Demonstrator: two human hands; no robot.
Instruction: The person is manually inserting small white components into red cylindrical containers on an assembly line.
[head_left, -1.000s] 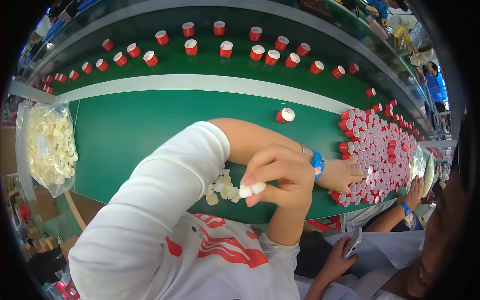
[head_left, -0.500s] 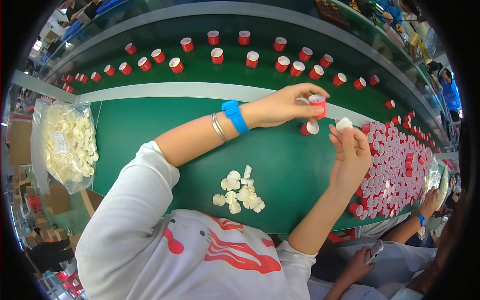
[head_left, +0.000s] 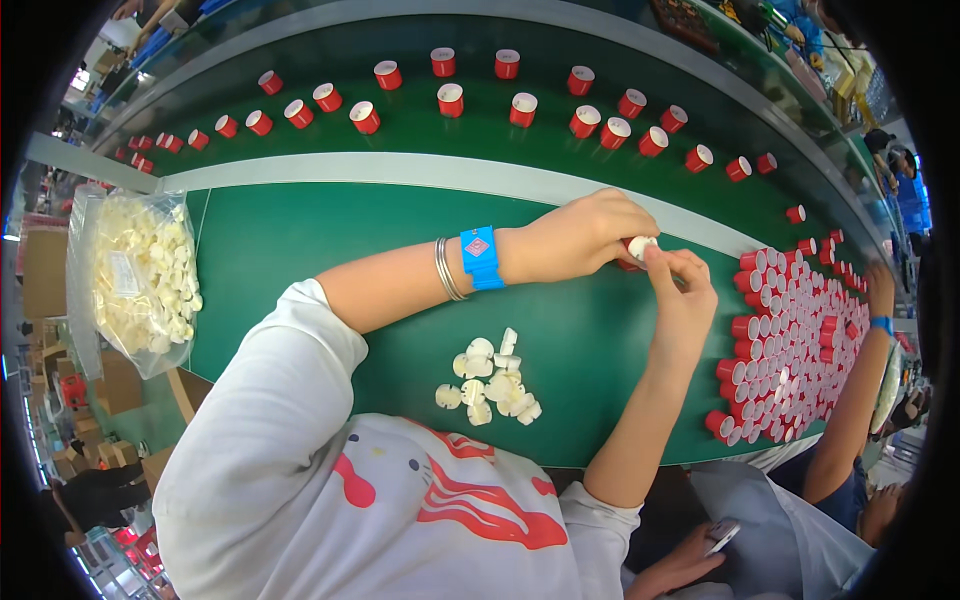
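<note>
My left hand [head_left: 598, 228], with a blue wristband and silver bangles above it, is closed round a small red cup. Most of that cup is hidden by the fingers. My right hand [head_left: 685, 282] pinches a round white plastic piece [head_left: 641, 247] at the mouth of the cup. Whether the piece sits inside the rim I cannot tell. A bit of red [head_left: 628, 265] shows just under my left fingers. On the green table nearer to me lies a loose heap of white plastic pieces [head_left: 480, 372].
A clear bag [head_left: 145, 285] of cream-white pieces lies at the table's left end. Many red cups [head_left: 745, 350] are massed at the right. More red cups [head_left: 451, 100] stand on the green strip behind the pale rail [head_left: 400, 168]. Other people's arms [head_left: 850, 410] are at the right.
My right hand has brought the white piece left to the cup, and the two hands now meet. A co-worker's arm at the right has reached farther forward. The whole view has shifted slightly.
</note>
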